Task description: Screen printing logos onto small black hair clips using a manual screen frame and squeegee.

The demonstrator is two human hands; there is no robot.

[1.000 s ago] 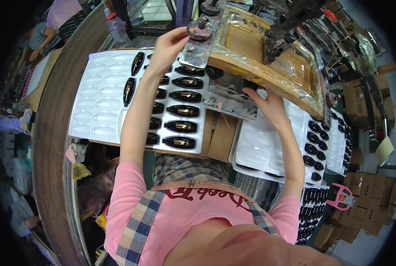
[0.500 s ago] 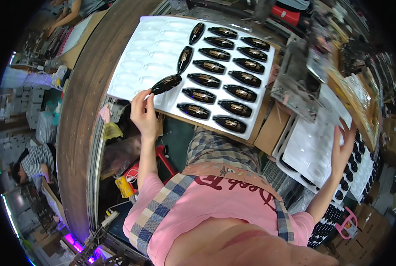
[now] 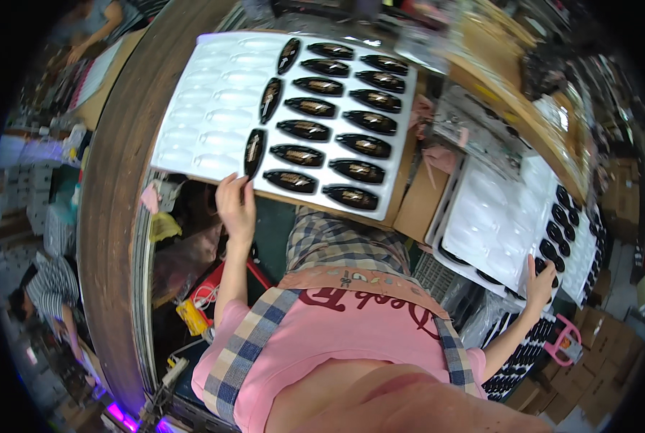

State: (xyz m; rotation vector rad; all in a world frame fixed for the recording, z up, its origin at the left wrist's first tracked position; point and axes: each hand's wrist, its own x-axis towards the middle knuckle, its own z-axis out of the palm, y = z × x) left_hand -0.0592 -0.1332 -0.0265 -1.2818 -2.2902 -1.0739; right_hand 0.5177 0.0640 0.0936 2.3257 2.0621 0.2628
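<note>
Swung straighter, one glossy black, gold-marked tapered piece (image 3: pixel 255 152) touches left fingers (image 3: pixel 248 193); grip unclear, as with right fingers (image 3: pixel 532 268).

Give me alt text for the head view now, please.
The person's left hand is at the near end of a glossy black piece on a white moulded tray, left of two columns of similar pieces. The right hand is out to the right, beside more black pieces.

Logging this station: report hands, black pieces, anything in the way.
Left hand at near tip of black piece on white tray. Right hand at more black pieces. Possible obstruction: wooden frame beyond right hand.
</note>
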